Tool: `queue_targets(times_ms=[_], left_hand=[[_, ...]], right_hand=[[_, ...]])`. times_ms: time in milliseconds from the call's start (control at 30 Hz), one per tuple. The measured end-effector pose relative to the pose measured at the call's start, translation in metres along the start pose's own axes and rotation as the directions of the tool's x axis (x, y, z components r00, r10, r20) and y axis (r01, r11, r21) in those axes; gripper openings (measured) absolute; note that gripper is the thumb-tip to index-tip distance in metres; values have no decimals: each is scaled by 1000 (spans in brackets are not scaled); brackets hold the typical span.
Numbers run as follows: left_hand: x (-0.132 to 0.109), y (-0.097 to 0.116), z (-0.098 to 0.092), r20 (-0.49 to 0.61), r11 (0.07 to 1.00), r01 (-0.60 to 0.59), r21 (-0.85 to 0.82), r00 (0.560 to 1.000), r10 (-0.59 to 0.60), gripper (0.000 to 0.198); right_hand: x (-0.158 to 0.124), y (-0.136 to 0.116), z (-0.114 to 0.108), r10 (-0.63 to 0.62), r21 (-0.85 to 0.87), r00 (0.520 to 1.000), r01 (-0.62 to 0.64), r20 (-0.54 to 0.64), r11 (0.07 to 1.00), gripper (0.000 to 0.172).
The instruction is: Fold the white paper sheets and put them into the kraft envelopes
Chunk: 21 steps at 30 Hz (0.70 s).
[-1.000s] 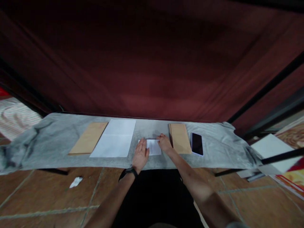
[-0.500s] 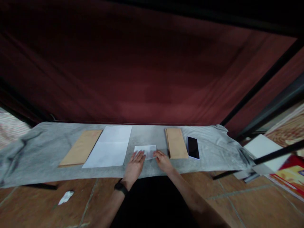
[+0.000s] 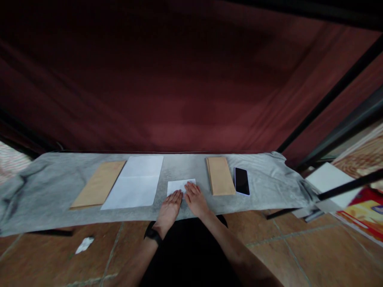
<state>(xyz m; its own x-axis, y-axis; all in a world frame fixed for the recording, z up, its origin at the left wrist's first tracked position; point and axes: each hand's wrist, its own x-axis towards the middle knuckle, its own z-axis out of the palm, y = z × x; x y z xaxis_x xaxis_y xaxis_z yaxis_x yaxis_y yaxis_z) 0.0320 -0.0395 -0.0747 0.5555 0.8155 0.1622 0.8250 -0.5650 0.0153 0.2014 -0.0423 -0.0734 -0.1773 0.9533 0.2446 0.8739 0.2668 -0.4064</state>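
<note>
A small folded white paper [image 3: 181, 185] lies on the grey cloth in front of me. Flat on its near left part rests my left hand [image 3: 171, 204], fingers stretched out, a black band on the wrist. My right hand [image 3: 195, 200] presses on the paper's right half with its fingers extended, close beside the left one. Both hands cover the near edge of the paper. Left of them lies a larger white sheet [image 3: 136, 183] with a crease across it. To the right is a stack of brown envelopes [image 3: 222, 177].
More brown envelopes [image 3: 97, 185] lie left of the white sheet. A phone [image 3: 241, 181] with a dark screen is right of the envelope stack. The grey cloth [image 3: 269, 187] covers the narrow table. Crumpled white paper [image 3: 84, 244] lies on the tiled floor.
My right hand has moved left from the paper's right edge onto its middle, its fingers now flattened. The left hand stays on the paper. The view has shifted slightly.
</note>
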Motion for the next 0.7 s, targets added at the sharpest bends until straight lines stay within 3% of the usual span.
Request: queue_targets(times_ms=[233,400,700], left_hand=[[8,12,-5,-82,989,46,-141,995,-58,47],[33,25,4,-29,979,97,-178,994,-104,53],[29,13,15,-7,974,210,-81,977,-211,60]], right_hand=[[-15,11,11,21,-159,999,-13,47,987,52],[-15,13,16,8,-170,999,1,51,985,51],[-14,25,9,22,-176,1000,-22,-1,984,49]])
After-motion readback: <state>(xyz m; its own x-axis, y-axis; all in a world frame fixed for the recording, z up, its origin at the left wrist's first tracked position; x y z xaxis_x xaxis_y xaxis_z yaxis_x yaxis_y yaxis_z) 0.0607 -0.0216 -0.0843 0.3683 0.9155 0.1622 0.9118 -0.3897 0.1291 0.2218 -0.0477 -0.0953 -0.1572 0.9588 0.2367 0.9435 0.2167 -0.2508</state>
